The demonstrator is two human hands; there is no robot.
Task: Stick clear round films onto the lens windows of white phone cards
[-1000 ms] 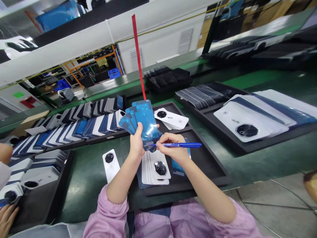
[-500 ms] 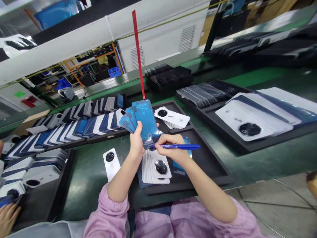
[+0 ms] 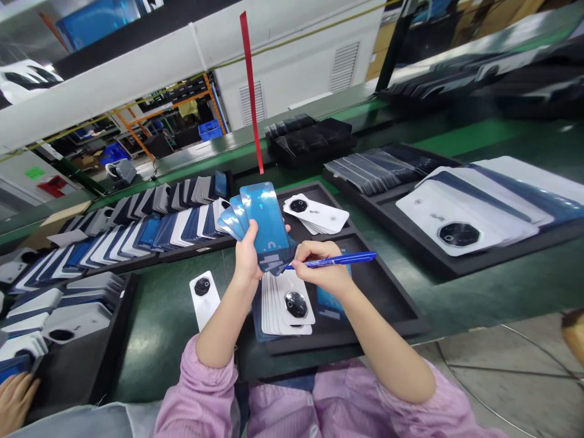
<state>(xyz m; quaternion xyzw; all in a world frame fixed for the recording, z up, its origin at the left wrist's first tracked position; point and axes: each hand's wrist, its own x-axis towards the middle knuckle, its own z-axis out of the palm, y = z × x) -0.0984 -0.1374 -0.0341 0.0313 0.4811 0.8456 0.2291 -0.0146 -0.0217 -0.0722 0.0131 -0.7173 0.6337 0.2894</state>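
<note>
My left hand (image 3: 249, 258) is closed round a fanned bunch of blue-filmed phone back covers (image 3: 260, 219), held upright above a black tray (image 3: 378, 292). My right hand (image 3: 317, 267) pinches a blue pen (image 3: 340, 260), with its tip touching the lower end of the front cover. Below my hands a stack of white back covers (image 3: 285, 304) with a dark camera ring lies in the tray. A single white cover (image 3: 204, 298) lies on the green belt to the left.
Long rows of covers (image 3: 137, 234) stand on edge in trays at the left. More white covers (image 3: 317, 216) lie behind, and large ones (image 3: 460, 222) at the right. A red strip (image 3: 250, 91) hangs ahead. Another person's hand (image 3: 16, 401) shows at the bottom left.
The pen has tilted up slightly at its far end, and both hands with the covers have shifted a little. The other person's hand at the left has drawn back.
</note>
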